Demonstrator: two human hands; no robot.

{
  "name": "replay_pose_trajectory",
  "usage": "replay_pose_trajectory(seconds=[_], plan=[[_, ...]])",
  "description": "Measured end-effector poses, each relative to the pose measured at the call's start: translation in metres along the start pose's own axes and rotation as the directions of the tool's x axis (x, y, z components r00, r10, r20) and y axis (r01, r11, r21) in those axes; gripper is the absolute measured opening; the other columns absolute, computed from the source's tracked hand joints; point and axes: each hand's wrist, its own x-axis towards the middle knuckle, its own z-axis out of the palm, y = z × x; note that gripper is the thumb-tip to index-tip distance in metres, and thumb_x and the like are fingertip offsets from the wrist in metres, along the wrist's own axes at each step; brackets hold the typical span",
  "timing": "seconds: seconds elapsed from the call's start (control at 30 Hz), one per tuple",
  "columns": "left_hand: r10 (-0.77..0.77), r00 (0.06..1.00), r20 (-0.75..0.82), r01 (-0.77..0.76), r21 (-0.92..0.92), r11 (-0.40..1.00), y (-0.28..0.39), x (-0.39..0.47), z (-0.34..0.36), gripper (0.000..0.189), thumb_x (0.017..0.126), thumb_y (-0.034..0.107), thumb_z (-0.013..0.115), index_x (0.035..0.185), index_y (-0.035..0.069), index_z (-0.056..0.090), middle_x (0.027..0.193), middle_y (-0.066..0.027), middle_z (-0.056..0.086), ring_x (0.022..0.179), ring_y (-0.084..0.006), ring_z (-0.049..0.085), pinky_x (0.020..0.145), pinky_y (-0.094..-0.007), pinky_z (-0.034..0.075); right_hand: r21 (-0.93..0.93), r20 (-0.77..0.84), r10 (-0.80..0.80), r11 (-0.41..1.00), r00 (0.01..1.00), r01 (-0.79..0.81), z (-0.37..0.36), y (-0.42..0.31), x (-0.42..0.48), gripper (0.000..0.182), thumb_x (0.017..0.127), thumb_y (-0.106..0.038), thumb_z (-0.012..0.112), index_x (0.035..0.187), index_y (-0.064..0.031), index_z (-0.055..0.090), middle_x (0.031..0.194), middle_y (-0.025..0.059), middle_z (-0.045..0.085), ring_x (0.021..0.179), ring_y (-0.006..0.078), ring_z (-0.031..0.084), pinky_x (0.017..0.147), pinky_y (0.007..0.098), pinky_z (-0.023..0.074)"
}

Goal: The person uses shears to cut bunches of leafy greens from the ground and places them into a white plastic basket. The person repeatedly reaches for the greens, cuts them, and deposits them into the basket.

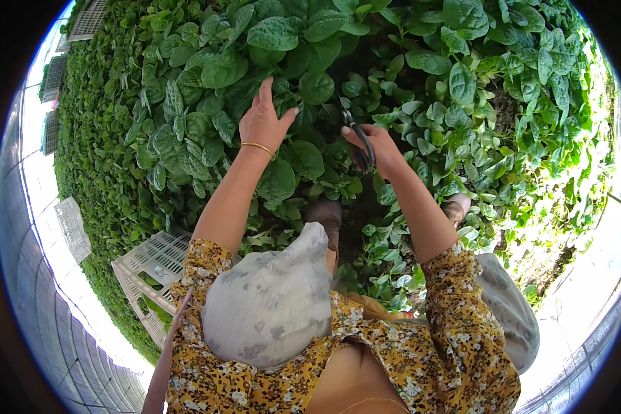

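Among broad green leaves of low leafy plants, my left hand reaches in with its fingers apart, and I see nothing held in it. A thin bracelet circles that wrist. To its right, my right hand is closed around the dark handles of a pair of scissors. The blades point away from me toward the foliage; how far apart they are is hard to tell. A rounded leaf lies between the two hands, near the left fingertips.
A white plastic crate with leaves in it stands at the lower left. More crates line the bed's left edge. My boots stand among the plants. Sunlit soil and smaller plants lie on the right, with greenhouse sheeting beyond.
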Motion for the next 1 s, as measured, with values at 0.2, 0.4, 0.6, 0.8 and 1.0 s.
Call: replay_pose_trajectory(seconds=[0.2, 0.4, 0.6, 0.8, 1.0], plan=[[-0.046, 0.992, 0.114, 0.026, 0.172, 0.985, 0.006, 0.023, 0.001, 0.049, 0.083, 0.054, 0.055, 0.113, 0.014, 0.059, 0.073, -0.0114, 0.063, 0.073, -0.0321, 0.063, 0.065, -0.0412, 0.049, -0.417, 0.073, -0.199, 0.884, 0.977, 0.211, 0.028, -0.001, 0.032, 0.053, 0.077, -0.051, 0.069, 0.084, 0.0005, 0.059, 0.060, 0.0067, 0.056, 0.044, 0.0119, 0.051, 0.041, 0.0260, 0.0386], [-0.137, 0.990, 0.028, 0.139, -0.207, 0.968, -0.034, 0.018, 0.018, 0.037, 0.085, 0.035, 0.062, 0.071, 0.002, 0.060, 0.057, -0.0100, 0.055, 0.054, -0.0266, 0.052, 0.055, -0.0358, 0.041, -0.062, 0.153, 0.116, 0.992, 0.981, -0.107, 0.016, -0.010, 0.022, 0.063, 0.077, -0.060, 0.064, 0.087, 0.0018, 0.058, 0.062, 0.0070, 0.058, 0.044, 0.0143, 0.055, 0.040, 0.0269, 0.0432], [-0.157, 0.984, 0.090, 0.179, -0.353, 0.918, -0.040, 0.018, 0.020, 0.029, 0.083, 0.027, 0.062, 0.071, 0.001, 0.060, 0.064, -0.0128, 0.057, 0.060, -0.0285, 0.053, 0.058, -0.0356, 0.041, 0.018, 0.180, 0.103, 0.994, 0.978, -0.108, 0.024, -0.007, 0.047, 0.056, 0.078, -0.056, 0.066, 0.085, -0.0009, 0.057, 0.062, 0.0056, 0.057, 0.047, 0.0137, 0.057, 0.041, 0.0259, 0.0455], [-0.171, 0.973, 0.156, 0.163, -0.986, 0.027, -0.061, 0.011, -0.020, 0.023, 0.079, 0.007, 0.060, 0.100, -0.003, 0.061, 0.098, -0.0073, 0.064, 0.085, -0.0173, 0.060, 0.080, -0.0279, 0.046, 0.213, 0.106, -0.009, 0.977, 0.994, -0.014, 0.003, 0.001, 0.004, 0.049, 0.079, -0.051, 0.068, 0.083, -0.0036, 0.056, 0.061, 0.0049, 0.056, 0.049, 0.0119, 0.055, 0.041, 0.0248, 0.0441], [0.009, 0.979, 0.202, 0.202, -0.979, 0.004, -0.044, -0.021, -0.114, 0.043, 0.072, 0.001, 0.052, 0.114, -0.005, 0.053, 0.103, -0.0117, 0.064, 0.096, -0.0256, 0.062, 0.088, -0.0360, 0.050, -0.028, 0.135, 0.042, 0.999, 0.990, -0.039, 0.014, 0.019, -0.019, 0.050, 0.080, -0.053, 0.067, 0.081, -0.0035, 0.056, 0.059, 0.0047, 0.054, 0.046, 0.0109, 0.051, 0.040, 0.0235, 0.0392]])
